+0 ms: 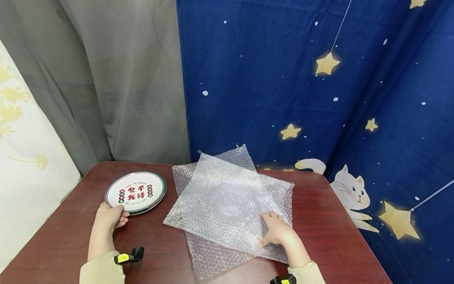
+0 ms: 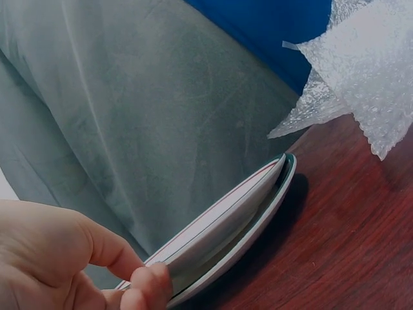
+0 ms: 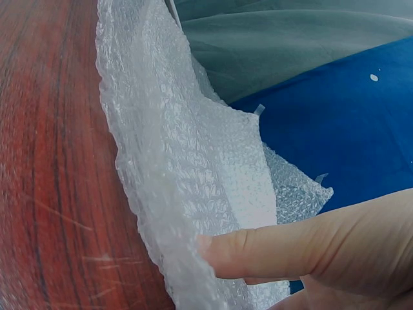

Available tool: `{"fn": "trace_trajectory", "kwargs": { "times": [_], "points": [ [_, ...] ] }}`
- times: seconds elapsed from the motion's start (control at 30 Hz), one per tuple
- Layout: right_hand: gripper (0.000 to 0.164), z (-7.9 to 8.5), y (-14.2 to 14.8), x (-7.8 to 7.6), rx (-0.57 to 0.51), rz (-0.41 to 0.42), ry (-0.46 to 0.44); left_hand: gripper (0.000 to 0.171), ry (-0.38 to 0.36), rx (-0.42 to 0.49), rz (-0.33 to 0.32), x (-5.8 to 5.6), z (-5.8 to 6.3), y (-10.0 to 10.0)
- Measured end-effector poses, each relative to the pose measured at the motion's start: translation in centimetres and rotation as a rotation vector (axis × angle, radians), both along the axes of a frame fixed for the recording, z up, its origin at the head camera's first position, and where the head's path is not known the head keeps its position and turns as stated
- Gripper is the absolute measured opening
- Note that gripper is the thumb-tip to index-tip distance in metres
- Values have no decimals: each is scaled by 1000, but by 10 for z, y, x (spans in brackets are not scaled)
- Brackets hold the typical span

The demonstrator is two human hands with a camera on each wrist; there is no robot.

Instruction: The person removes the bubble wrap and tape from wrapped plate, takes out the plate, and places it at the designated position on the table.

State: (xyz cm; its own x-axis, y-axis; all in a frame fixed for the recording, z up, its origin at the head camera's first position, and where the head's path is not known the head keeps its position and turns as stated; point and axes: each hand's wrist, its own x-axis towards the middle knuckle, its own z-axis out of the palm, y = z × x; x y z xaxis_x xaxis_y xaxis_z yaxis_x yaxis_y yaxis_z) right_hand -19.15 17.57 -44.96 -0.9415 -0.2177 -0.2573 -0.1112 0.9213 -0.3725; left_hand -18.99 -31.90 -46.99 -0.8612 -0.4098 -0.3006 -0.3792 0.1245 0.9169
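At the left of the table lies a small stack of round white plates (image 1: 136,192) with red characters and a dark green rim. My left hand (image 1: 110,215) pinches the near left rim of the top plate (image 2: 219,223) between thumb and fingers. In the left wrist view a gap shows between that plate and the lower plate (image 2: 240,253). Two sheets of bubble wrap (image 1: 220,205) overlap crosswise at the middle, a faint round outline showing through the upper one. My right hand (image 1: 278,230) rests on their right part, fingers spread, its thumb (image 3: 258,252) touching the wrap.
The reddish-brown wooden table (image 1: 330,225) has rounded far corners. Behind it hang a grey curtain (image 1: 138,86) and a blue curtain (image 1: 255,79) with stars and a cat. The far corners of the bubble wrap reach past the table's back edge.
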Motion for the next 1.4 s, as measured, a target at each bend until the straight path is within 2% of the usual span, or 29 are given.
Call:
{"fn": "trace_trajectory", "kwargs": {
  "times": [0.2,0.47,0.6,0.8,1.03,1.2,1.3,1.4],
  "points": [
    [94,-1,1,-1,-4,-2,-5,19,-9,-41,-37,-1,-4,-2],
    [94,0,2,-1,0,-2,4,9,-68,-80,-89,-3,-7,-5],
    [94,0,3,-2,4,2,11,9,-65,-58,-71,-5,-7,-3],
    [96,-2,8,0,6,21,15,19,-67,-64,-40,-3,-5,-2],
    [91,-3,18,0,-9,58,11,36,-50,-151,-30,0,-7,-3],
    [74,-6,26,-3,-47,89,91,52,-57,-303,-22,2,-6,-1],
    [63,-10,32,-7,-82,87,152,65,-96,-419,-48,3,-4,1],
    [55,-15,40,-11,-105,80,203,77,-129,-491,-78,5,-3,2]
  ]
}}
